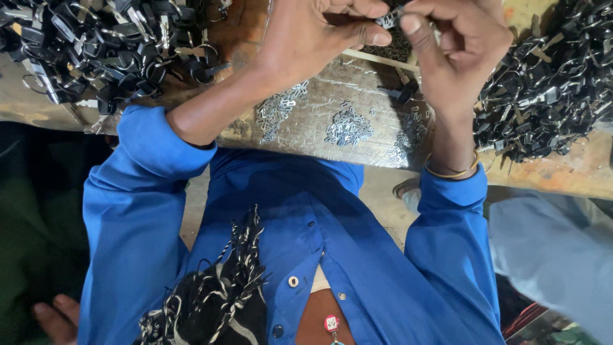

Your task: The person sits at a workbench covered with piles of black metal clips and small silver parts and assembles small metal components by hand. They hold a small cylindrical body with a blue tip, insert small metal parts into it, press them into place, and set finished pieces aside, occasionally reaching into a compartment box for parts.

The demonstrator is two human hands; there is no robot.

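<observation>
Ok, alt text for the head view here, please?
Seen from above, the left hand and right hand pinch a small metal clip over a worn wooden bench, with heaps of black clips on both sides.

A worn wooden workbench (562, 169) spans the view, its middle covered by a scuffed metal plate (357, 102) under the grip. Below the bench edge, bare pale floor (383, 204) shows. The lower left lies in dark shadow; light is soft and even.

We see a bright blue shirt (357, 243) with rolled sleeves, silver snap buttons, a thin gold bangle (450, 172), and a black-and-white fringed scarf (217, 300).
</observation>
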